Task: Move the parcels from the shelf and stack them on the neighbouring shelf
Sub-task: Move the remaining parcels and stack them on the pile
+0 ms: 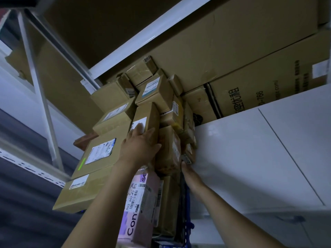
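Observation:
A pile of brown cardboard parcels fills the middle of the head view. My left hand point(141, 145) lies on a small upright brown parcel point(148, 117) with a white label, its fingers spread over the face and the thumb round the right side. My right hand point(188, 170) reaches up under a taped brown parcel point(169, 149); its fingers are hidden behind the box. A flat parcel with a green strip point(95, 156) lies to the left. A pink printed box point(141, 208) sits below my hands.
Large cardboard cartons point(250, 56) fill the upper shelf at the right. A white shelf beam point(136, 42) runs diagonally above the pile. White metal uprights point(41, 90) stand at the left. A white panel point(250, 154) spreads to the right of my right arm.

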